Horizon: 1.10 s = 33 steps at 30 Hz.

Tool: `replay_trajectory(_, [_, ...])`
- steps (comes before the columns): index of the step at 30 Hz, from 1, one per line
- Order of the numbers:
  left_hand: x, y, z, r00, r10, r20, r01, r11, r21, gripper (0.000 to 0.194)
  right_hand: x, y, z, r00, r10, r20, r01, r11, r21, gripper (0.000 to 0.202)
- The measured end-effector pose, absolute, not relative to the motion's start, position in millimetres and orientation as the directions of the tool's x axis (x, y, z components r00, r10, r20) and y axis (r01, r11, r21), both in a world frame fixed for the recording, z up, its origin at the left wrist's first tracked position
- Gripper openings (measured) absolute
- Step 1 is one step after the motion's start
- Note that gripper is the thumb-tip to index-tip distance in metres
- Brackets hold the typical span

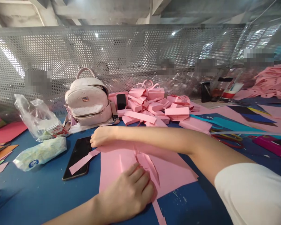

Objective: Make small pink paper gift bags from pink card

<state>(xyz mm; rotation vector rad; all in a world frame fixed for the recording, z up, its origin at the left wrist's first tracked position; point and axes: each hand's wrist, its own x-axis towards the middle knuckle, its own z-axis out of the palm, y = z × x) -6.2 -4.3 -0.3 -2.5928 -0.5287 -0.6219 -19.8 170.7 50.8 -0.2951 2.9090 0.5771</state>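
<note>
My left hand (128, 190) is closed, its curled fingers pressed on a small folded pink paper piece (126, 161) that they partly cover. Beneath it lies a large pink paper sheet (173, 168). A narrow pink strip (158, 211) sticks out below the hand toward the table's front. My right arm reaches across from the right. At its end my right hand (103, 136) is closed beside the far end of a black phone (78, 156). A pink paper strip (83, 161) runs from under that hand across the phone; the fingertips are mostly hidden.
Behind my hands stand a pale backpack (90, 101) and a pile of folded pink paper pieces (152, 106). On the left lie a plastic bag (35, 115) and a tissue pack (41, 153). At right are scissors (229, 139) and a magenta object (271, 145). A perforated metal screen (131, 47) closes the back.
</note>
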Motion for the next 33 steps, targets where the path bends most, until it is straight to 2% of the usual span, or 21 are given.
replay_trajectory(6, [-6.4,-4.1,-0.3,0.835,0.270,0.479,0.446,-0.841,-0.305,0.012,-15.5,178.9,47.8,-0.972,-0.076,-0.224,-0.152,0.927,0.344,0.029])
replay_trajectory(10, [-6.1,-4.5,-0.3,0.832,0.259,0.490,0.444,-0.842,-0.307,0.010,-1.2,180.6,61.4,-0.990,0.069,-0.119,0.036,0.964,0.264,0.023])
replay_trajectory(12, [-5.9,-4.7,-0.1,0.830,0.261,0.492,0.445,-0.842,-0.304,0.010,13.3,178.6,71.7,-0.987,0.158,-0.019,0.152,0.972,0.182,0.012])
replay_trajectory(16, [-5.4,-4.6,1.5,0.822,0.260,0.507,0.452,-0.840,-0.301,0.011,56.1,165.3,84.7,-0.935,0.306,0.178,0.298,0.952,-0.070,0.011])
replay_trajectory(19, [-4.8,-4.3,2.5,0.817,0.264,0.512,0.458,-0.837,-0.300,0.012,96.5,147.7,79.3,-0.879,0.401,0.258,0.336,0.905,-0.260,0.012])
replay_trajectory(22, [-4.5,-4.2,1.9,0.824,0.257,0.505,0.447,-0.842,-0.300,0.013,137.7,128.6,63.7,-0.800,0.531,0.279,0.402,0.820,-0.408,0.012])
replay_trajectory(27, [-5.5,-3.7,1.7,0.823,0.242,0.513,0.440,-0.844,-0.307,0.016,191.5,109.3,39.1,-0.674,0.682,0.284,0.483,0.698,-0.528,0.016])
replay_trajectory(33, [-2.7,-0.1,3.8,0.799,0.234,0.554,0.458,-0.834,-0.308,0.026,208.9,105.6,19.6,-0.653,0.714,0.254,0.495,0.656,-0.570,0.018])
